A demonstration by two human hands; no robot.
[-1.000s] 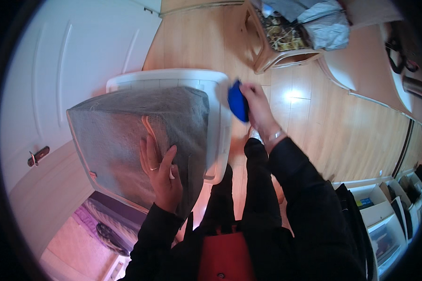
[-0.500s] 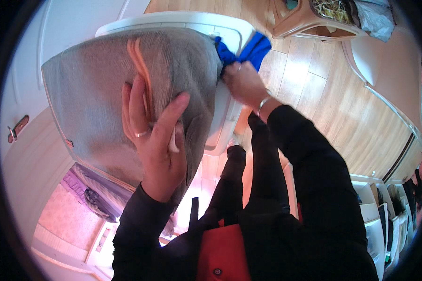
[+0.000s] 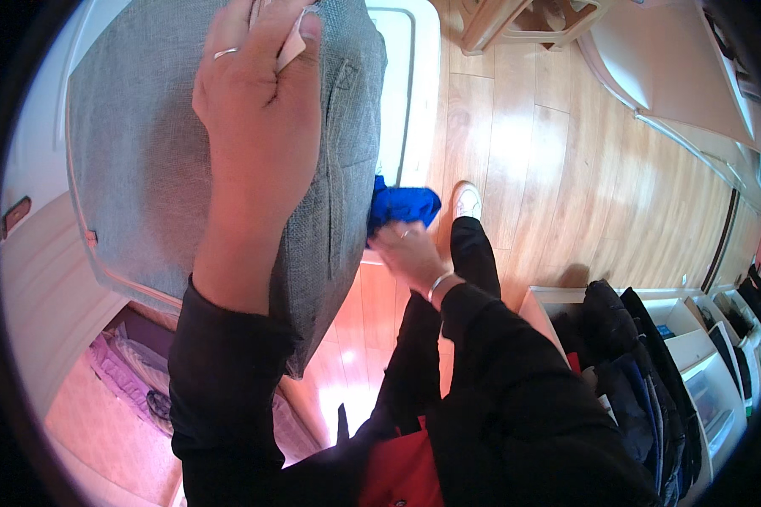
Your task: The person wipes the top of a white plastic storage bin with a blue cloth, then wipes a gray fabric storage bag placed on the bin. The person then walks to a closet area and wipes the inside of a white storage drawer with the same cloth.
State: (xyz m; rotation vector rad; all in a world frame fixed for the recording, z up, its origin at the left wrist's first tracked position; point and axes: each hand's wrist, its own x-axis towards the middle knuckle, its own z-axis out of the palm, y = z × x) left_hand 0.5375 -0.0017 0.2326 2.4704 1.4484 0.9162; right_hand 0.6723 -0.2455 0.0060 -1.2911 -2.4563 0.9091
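Head view, the only one, looks straight down the person's body to a wooden floor (image 3: 558, 194). Left hand (image 3: 258, 127), wearing a ring, lies at about eleven o'clock with its fingers drawn close together and curled over the top edge of a grey fabric cushion (image 3: 144, 160), which fills the upper left of the picture; a small pale scrap (image 3: 292, 46) shows under the fingertips at twelve o'clock, pinched against the fabric. Behind the cushion a white plastic lid or tray (image 3: 410, 93) runs up toward twelve o'clock, its rim showing to the right of the fabric. Right hand (image 3: 406, 253), with a bracelet at the wrist, sits near the centre, fingers bunched tight around a blue cloth (image 3: 402, 207) that touches the cushion's right edge and the lower end of the white rim. Just past the cloth, at one o'clock from the centre, stands a white shoe (image 3: 468, 201) on the floor. Dark clothes (image 3: 643, 372) hang over white storage bins (image 3: 719, 397) at four o'clock. At seven o'clock a pink rug (image 3: 101, 422) shows.
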